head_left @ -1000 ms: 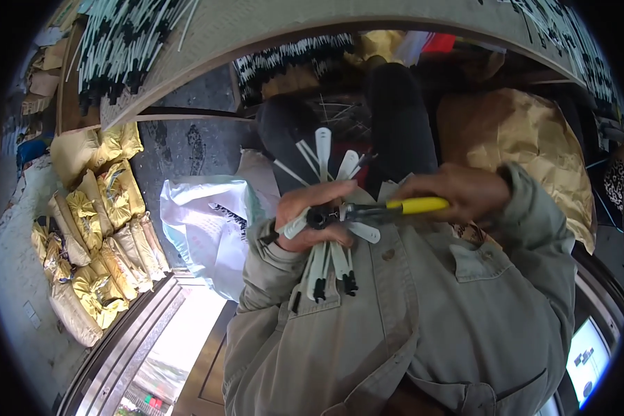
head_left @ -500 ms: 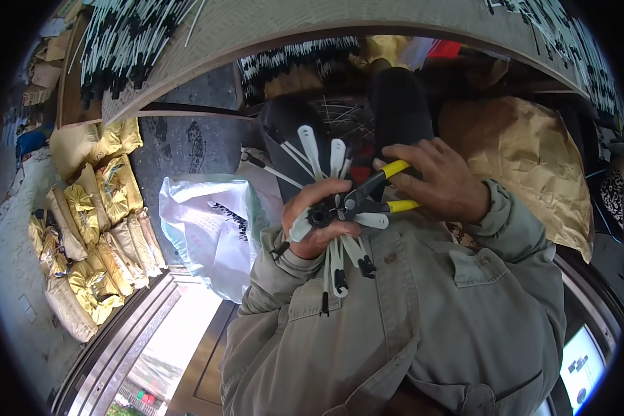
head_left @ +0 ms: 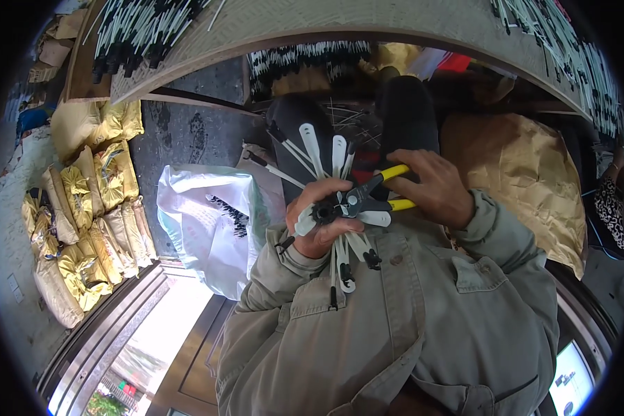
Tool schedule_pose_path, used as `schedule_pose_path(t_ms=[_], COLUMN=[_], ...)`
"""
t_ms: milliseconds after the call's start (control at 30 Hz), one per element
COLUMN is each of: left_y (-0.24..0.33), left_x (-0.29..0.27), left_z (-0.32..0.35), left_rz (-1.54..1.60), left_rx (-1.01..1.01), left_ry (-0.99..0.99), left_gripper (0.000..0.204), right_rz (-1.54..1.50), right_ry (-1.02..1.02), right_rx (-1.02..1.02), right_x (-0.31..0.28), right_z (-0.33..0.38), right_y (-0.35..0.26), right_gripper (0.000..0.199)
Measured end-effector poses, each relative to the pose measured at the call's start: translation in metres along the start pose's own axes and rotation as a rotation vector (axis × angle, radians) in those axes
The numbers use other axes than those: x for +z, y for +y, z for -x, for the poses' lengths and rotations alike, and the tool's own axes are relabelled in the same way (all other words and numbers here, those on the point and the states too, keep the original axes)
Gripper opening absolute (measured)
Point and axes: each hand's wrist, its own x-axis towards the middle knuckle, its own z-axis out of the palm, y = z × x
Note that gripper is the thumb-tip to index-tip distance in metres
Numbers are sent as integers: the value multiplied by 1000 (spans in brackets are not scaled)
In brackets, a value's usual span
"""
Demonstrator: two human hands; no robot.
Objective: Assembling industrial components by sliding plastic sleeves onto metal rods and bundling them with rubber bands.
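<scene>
My left hand [head_left: 314, 239] is closed around a black round hub [head_left: 323, 213] from which several flat white arms [head_left: 310, 147] spread out like spokes. Some arms end in black tips. Pliers [head_left: 395, 171] with yellow-and-black handles are in my right hand [head_left: 433, 191], fingers bent about the grips. The dark jaws rest at the hub's right side, close to my left thumb and fingers. Exactly what the jaws pinch is too small to make out. Hub and arms are held over my lap, in front of my shirt.
A white plastic bag [head_left: 187, 208] with small black pieces inside lies left. Beyond it are several stacked gold and brown packages [head_left: 93, 215]. Bundles of white rods with black ends [head_left: 145, 31] lie on the curved-edge table [head_left: 312, 24] ahead. Brown wrapping paper [head_left: 527, 180] sits at right.
The plier handles are slightly closer together, and the right hand has shifted a little left. The left hand keeps its hold on the hub. The whole view has shifted slightly.
</scene>
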Motion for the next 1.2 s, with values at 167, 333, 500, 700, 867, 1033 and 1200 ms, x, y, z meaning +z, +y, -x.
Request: schedule_pose_path(t_ms=[167, 333, 500, 700, 867, 1033, 1200], left_y=[3, 12, 2, 7, 8, -4, -13], left_x=[0, -1, -5, -7, -2, -5, -11], left_z=[-2, -9, -9, -15, -18, -19, -22], left_rz=[-54, -119, 79, 68, 50, 14, 279], left_rx=[49, 54, 60, 83, 70, 139, 56], left_ry=[32, -56, -206, -428, -427, -231, -98], left_gripper=[52, 52, 49, 48, 48, 50, 43], right_rz=[-81, -36, -323, -637, -467, -469, -23], right_ry=[40, -40, -395, -952, -962, -784, -258], right_rx=[-75, -126, -50, 172, 112, 151, 55], right_x=[32, 13, -42, -85, -94, -81, -89], right_z=[3, 3, -15, -41, -53, -44, -49], right_y=[14, 21, 18, 29, 24, 18, 40], right_gripper=[18, 13, 22, 27, 31, 33, 30])
